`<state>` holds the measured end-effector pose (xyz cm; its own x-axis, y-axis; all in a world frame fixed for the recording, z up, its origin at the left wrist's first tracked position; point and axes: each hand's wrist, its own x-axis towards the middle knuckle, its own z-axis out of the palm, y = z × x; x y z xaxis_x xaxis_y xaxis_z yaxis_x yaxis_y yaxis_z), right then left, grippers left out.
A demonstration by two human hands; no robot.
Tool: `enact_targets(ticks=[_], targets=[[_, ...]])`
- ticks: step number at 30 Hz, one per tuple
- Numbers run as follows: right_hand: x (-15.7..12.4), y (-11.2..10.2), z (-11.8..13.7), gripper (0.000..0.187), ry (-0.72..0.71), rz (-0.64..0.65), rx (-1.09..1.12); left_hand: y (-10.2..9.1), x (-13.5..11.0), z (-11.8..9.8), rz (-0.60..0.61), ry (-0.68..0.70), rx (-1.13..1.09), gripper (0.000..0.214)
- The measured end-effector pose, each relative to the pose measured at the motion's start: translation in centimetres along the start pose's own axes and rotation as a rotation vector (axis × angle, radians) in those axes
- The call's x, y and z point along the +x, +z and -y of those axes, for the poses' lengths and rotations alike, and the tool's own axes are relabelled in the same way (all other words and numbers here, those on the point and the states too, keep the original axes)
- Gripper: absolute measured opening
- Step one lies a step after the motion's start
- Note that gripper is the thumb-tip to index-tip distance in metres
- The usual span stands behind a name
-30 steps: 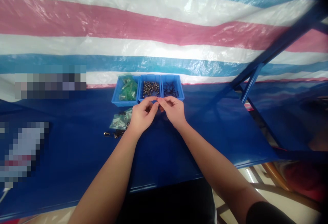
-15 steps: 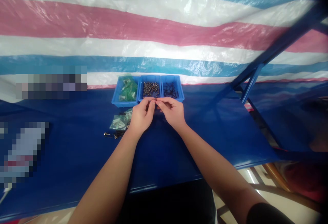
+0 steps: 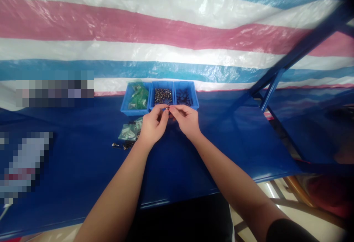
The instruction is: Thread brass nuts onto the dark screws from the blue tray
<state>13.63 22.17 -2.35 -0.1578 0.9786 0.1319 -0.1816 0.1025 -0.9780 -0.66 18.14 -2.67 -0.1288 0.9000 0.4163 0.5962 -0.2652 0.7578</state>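
Observation:
My left hand (image 3: 153, 123) and my right hand (image 3: 186, 121) meet fingertip to fingertip just in front of the blue bins. Both are closed in a pinch on one small metal part (image 3: 167, 108), mostly covered by the fingers, so its exact kind is hidden. Behind them, the middle bin (image 3: 151, 103) holds many small shiny metal pieces (image 3: 163, 96). Dark screws (image 3: 184, 97) lie in the right bin (image 3: 195, 103). Beside my left wrist are clear plastic packets (image 3: 128, 132) and loose dark screws (image 3: 126, 145), partly hidden by my hand.
A left bin (image 3: 124, 105) contains green plastic bags (image 3: 140, 96). The bins stand on a blue table (image 3: 235, 138), against a striped plastic sheet (image 3: 177, 31). A blue metal frame (image 3: 293, 55) slants up at the right. Blurred-out items lie at the left.
The fingertips have shifted slightly, and a bit more of the small metal part shows between them. Arms, bins and packets stay in place.

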Motion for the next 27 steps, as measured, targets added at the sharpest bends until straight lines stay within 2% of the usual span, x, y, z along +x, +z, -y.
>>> enact_targets(ticks=[9,27], targets=[[-0.22,0.09,-0.32,0.022,-0.057,0.037,0.027,-0.03,0.13,-0.13,-0.005,-0.016,0.006,0.031],[-0.26,-0.08,0.12,0.026,-0.048,0.015,-0.070,0.10,-0.03,0.21,-0.022,-0.025,-0.050,0.031]])
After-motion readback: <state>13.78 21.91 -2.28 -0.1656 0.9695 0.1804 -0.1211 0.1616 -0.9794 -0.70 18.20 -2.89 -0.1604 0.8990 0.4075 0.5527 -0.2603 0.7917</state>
